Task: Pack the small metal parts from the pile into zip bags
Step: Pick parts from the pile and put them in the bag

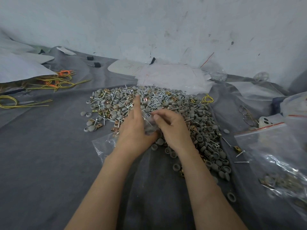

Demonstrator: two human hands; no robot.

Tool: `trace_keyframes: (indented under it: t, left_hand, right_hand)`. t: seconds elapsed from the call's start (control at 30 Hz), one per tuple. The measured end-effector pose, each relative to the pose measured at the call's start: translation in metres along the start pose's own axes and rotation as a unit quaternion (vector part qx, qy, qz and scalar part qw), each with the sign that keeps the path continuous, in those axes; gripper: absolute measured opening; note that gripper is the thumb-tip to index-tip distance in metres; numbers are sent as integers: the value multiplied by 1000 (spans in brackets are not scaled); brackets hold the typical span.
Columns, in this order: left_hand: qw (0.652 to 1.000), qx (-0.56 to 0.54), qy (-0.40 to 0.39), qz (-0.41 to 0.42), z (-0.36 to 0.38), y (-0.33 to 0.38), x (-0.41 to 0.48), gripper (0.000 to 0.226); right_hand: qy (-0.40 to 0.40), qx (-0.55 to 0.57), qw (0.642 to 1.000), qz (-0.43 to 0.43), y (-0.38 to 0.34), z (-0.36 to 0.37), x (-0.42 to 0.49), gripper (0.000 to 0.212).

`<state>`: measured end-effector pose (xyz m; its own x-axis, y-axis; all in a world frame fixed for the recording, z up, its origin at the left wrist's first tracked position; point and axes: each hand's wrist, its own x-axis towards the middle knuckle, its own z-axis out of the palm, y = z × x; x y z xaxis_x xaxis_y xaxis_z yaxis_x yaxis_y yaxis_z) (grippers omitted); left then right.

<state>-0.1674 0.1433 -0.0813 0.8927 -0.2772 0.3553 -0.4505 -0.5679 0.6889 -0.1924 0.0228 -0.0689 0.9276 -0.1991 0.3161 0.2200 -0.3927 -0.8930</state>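
A wide pile of screws, grey caps and small brass clips lies on the grey cloth in the middle. Both hands meet at its near edge over a small clear zip bag holding a few grey parts. My left hand grips the bag from the left, its index finger stretched out toward the pile. My right hand pinches the bag's top with curled fingers. Another clear bag lies flat under my left wrist.
Filled zip bags lie at the right. A stack of unfilled clear bags sits behind the pile. Yellow and orange wires are at the left under white sheets. Loose screws and caps are scattered right of the pile.
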Motion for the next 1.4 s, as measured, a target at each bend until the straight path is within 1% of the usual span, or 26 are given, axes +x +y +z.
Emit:
trace_keyframes:
  t: [0.07,0.13,0.17,0.23,0.3,0.33,0.47,0.53,0.6,0.67,0.73,0.8,0.83,0.9,0.97,1.03,1.1,1.13,1.17,1.23,1.3,1.33,1.4]
  left_hand:
    - [1000,2,10,-5,0,-2,1,113]
    - [1000,0,26,-14,0,-4,2,113]
    - [999,-6,35,-18,0,-5,2,113]
    - [998,-20,48,-26,0,-6,2,113]
    - [998,-24,52,-37,-1,-7,2,113]
    - [998,-23,52,-42,-1,-7,2,113]
    - [998,12,51,-42,-2,-5,3,111]
    - [998,9,51,-40,-1,-5,3,111]
    - [998,1,49,-35,0,-6,3,113]
    - [999,-1,44,-32,1,-6,2,114]
    - [999,2,37,-30,2,-4,1,114]
    - [999,3,32,-25,2,-1,0,114]
    - [999,2,28,-21,2,0,-1,114]
    - [1000,-2,16,-15,2,2,-1,112]
    - [1000,-7,9,-10,2,4,-2,110]
    - [1000,-11,8,-5,2,5,-2,109]
    - [1000,-16,10,-2,3,5,-2,107]
    - [1000,-17,12,-1,3,4,-1,107]
    - [1000,-17,16,-3,3,3,-1,107]
    - [999,-12,32,-11,3,1,0,109]
    - [999,-5,50,-22,3,0,1,111]
    - [998,-5,56,-25,3,-1,1,112]
    - [997,-6,67,-30,3,-3,2,111]
  right_hand:
    - [42,-48,998,-15,0,-2,-1,20]
    - [96,-157,983,-29,4,-5,0,20]
    - [96,-229,968,-30,6,-6,0,19]
    - [50,-361,931,-10,11,-2,-2,18]
    - [10,-428,904,11,13,4,-4,21]
    - [7,-439,899,14,14,7,-6,23]
    - [23,-447,894,18,15,13,-5,22]
    - [20,-448,893,25,16,14,-5,22]
    - [18,-441,897,34,15,14,-4,21]
    - [51,-414,908,27,13,12,-3,13]
    - [110,-329,938,8,10,7,-2,4]
    - [149,-180,972,3,6,0,0,11]
    - [156,-111,981,8,4,-3,0,12]
    - [157,-16,987,23,1,-6,1,14]
    - [139,29,989,28,1,-6,2,14]
    - [97,28,995,21,0,-3,1,15]
    - [42,1,999,1,-1,0,1,18]
    - [26,-11,1000,-10,-2,1,0,18]
    - [29,-18,999,-18,-3,0,0,17]
    - [78,-41,996,-19,-3,-5,0,13]
    - [113,-122,986,-15,-2,-12,-1,12]
    - [104,-180,978,-16,-1,-14,-2,11]
    - [44,-309,950,-8,1,-15,-2,14]
